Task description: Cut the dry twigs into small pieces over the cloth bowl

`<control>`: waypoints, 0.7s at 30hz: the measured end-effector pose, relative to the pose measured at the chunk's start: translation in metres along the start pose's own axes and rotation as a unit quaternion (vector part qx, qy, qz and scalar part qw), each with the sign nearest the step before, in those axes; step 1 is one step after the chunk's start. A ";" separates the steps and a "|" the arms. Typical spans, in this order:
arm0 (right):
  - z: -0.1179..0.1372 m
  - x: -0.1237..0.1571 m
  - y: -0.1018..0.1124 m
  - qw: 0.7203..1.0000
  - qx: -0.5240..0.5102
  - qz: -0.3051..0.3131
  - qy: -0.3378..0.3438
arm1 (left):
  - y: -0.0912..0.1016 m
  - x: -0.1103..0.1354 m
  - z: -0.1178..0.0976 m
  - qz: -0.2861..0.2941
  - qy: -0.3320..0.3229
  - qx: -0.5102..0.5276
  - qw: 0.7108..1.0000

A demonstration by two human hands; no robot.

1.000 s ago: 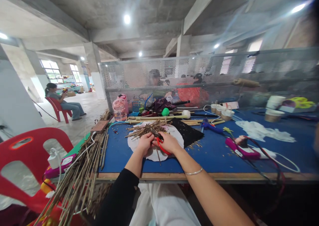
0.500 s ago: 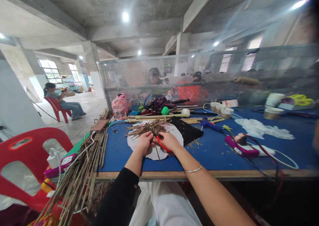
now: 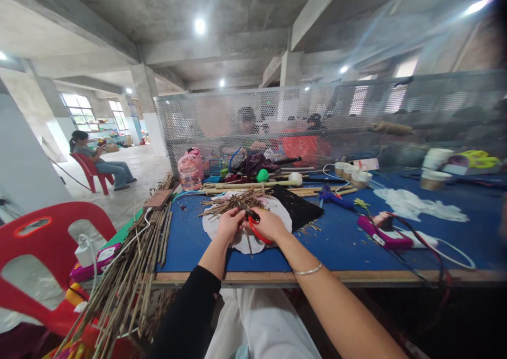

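Observation:
My right hand [image 3: 269, 226] is closed around red-handled scissors [image 3: 259, 235], whose dark blades point up and left toward my other hand. With bent fingers my left hand [image 3: 230, 225] grips a thin brown twig [image 3: 249, 243], its lower end sticking out below both hands. The hands nearly meet, and the exact cutting point is hidden between them. Under them lies a round white cloth [image 3: 214, 232]. A pile of short cut twigs [image 3: 224, 205] rests on its far part, just beyond my fingers.
Long sticks [image 3: 130, 274] hang over the table's left edge beside a red chair [image 3: 71, 216]. A black cloth [image 3: 297, 208] and a glue gun [image 3: 336, 198] lie right of the pile. A purple power strip [image 3: 384, 235] with cables is farther right. A perforated metal screen [image 3: 190, 116] stands behind.
Both hands stay almost in place. The scissors' blades have shifted slightly at my left fingertips, and the twig's lower end has moved a little.

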State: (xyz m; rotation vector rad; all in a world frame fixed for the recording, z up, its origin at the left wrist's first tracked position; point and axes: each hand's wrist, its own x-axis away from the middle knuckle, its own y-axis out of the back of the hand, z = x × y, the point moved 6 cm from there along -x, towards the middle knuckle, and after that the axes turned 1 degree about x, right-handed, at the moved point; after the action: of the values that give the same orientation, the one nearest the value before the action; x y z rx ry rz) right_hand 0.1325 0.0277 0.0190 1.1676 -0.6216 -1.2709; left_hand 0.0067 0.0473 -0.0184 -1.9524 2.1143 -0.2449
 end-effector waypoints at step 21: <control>-0.003 -0.001 -0.001 1.000 -0.006 -0.007 0.005 | -0.009 0.004 0.001 0.030 0.051 0.058 0.997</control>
State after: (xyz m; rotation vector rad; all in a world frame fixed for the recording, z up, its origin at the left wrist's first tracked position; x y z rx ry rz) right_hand 0.1345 0.0300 0.0173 1.1693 -0.5973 -1.2791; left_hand 0.0152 0.0427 -0.0168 -1.8440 2.1666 -0.4534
